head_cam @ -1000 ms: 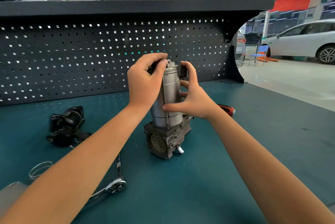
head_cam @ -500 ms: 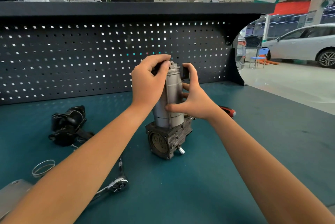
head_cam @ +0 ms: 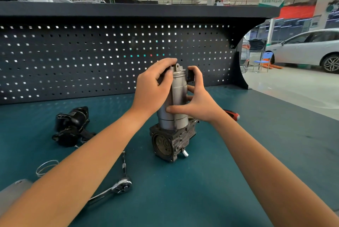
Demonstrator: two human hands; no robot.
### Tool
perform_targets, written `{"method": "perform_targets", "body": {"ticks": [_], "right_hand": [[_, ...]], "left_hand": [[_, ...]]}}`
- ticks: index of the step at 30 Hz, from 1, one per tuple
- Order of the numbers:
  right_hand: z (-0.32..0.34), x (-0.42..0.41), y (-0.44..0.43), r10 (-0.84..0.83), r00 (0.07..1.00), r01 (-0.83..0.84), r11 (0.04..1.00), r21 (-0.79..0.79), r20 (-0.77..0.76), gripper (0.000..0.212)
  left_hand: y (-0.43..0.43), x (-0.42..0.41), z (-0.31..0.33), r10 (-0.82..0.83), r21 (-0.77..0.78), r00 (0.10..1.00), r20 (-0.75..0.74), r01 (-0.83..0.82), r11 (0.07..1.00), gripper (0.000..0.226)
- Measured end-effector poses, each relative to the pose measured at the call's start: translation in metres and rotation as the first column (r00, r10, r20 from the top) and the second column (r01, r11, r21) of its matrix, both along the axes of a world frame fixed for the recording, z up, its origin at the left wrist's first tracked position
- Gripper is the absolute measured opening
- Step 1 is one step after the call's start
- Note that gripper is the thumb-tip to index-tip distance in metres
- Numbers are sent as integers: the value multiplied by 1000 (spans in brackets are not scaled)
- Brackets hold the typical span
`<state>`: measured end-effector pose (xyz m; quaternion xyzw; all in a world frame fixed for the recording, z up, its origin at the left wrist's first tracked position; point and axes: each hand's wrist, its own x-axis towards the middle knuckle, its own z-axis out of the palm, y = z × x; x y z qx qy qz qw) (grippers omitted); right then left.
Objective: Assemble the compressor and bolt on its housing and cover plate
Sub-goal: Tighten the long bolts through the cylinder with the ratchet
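Note:
The compressor stands upright in the middle of the teal bench: a silver cylindrical housing (head_cam: 178, 96) on a dark cast metal block (head_cam: 171, 143) with a round opening facing me. My left hand (head_cam: 153, 90) grips the top left of the cylinder, fingers curled over its upper rim next to a small lug. My right hand (head_cam: 197, 98) holds the cylinder's right side, thumb pressed across its front, fingers behind it by a dark fitting. A flat grey plate (head_cam: 12, 192) lies at the bench's near left corner, partly hidden by my left forearm.
A black motor part (head_cam: 72, 125) lies at the left. A wire ring (head_cam: 46, 168) and a ratchet wrench (head_cam: 117, 188) with an extension bar lie near my left arm. A red-handled tool (head_cam: 232, 114) peeks out behind my right wrist. A perforated back panel (head_cam: 91, 61) closes the bench.
Both hands stay on the cylinder with hardly any shift; the view has tilted slightly, so everything sits a little lower in frame.

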<state>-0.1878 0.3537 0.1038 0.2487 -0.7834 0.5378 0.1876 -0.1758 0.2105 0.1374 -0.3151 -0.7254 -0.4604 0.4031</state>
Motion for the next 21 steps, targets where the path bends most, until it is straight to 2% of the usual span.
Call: {"method": "perform_targets", "body": {"ticks": [3, 6, 10, 13, 17, 19, 20, 21], "right_hand": [[1, 1, -5, -69, 997, 68, 997, -28, -24, 105], [-1, 1, -4, -68, 998, 68, 997, -42, -14, 102], [2, -3, 1, 82, 994, -77, 994, -72, 72, 95], [4, -7, 7, 234, 963, -221, 970, -102, 132, 90], [12, -9, 11, 322, 910, -298, 946, -128, 261, 91], [27, -2, 6, 267, 900, -202, 956, -213, 345, 83], [35, 2, 2, 146, 932, -70, 970, -231, 332, 78], [45, 5, -1, -42, 966, 105, 966, -237, 256, 69]], "left_hand": [[-11, -2, 6, -112, -19, 989, 95, 114, 993, 32], [-24, -12, 8, -214, 61, 941, 261, 205, 977, 34], [-37, -25, -1, -193, 57, 820, 539, 193, 979, 42], [-41, -22, -11, -296, 138, 793, 533, 264, 955, 38], [-33, -8, -16, -225, 183, 861, 457, 156, 971, 45], [-24, 1, -17, -129, 158, 896, 425, 67, 985, 52], [-21, 5, -17, -85, 139, 908, 410, 30, 990, 55], [-18, 7, -17, -46, 119, 916, 399, -3, 993, 58]]}}
